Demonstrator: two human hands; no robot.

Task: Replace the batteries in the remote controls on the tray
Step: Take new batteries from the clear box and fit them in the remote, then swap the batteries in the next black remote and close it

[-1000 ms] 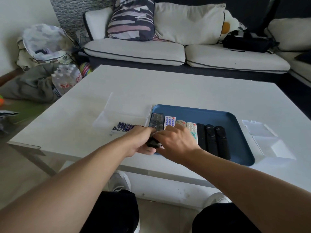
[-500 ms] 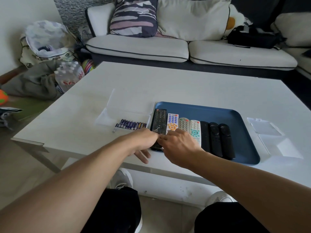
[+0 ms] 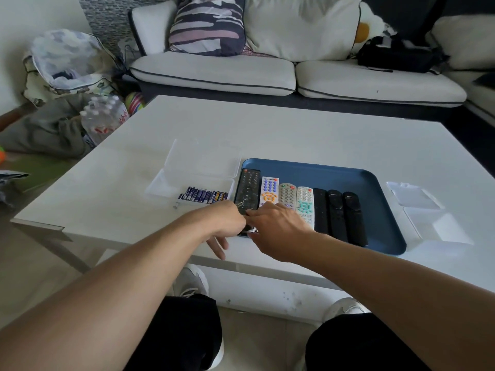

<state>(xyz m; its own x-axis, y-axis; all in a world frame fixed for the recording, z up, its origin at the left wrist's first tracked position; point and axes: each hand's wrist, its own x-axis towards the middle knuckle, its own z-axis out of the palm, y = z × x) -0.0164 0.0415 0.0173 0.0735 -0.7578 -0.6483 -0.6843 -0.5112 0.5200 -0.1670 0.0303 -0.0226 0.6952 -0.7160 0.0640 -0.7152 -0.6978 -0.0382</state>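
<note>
Head view, looking down past two bare forearms that meet at the near left corner of a blue tray [image 3: 375, 183] on a white bench [image 3: 267, 129]. Nearest, the left hand [image 3: 225, 223] forms the left grip: some fingers hang loose over the bench edge, while its thumb side reaches toward the black remote [image 3: 248, 191]; whether it pinches anything there is hidden. Just right of it, touching or nearly so, the right hand [image 3: 278, 228] covers the near end of the same remote; its grip looks narrow, fingertips pointed at that remote, but what it holds cannot be told. The black remote is the leftmost of seven lying side by side in the tray, long axis running straight away from both grips, near end under them, far end free. Both hands are about equally close, so the coming move likely turns on lifting or flipping it about that axis to reach the battery cover. Left of the grips and slightly beyond, a clear box [image 3: 201, 167] holds a row of batteries [image 3: 203, 195]. Farther right, past the tray, sits another clear open box [image 3: 428, 215].
</note>
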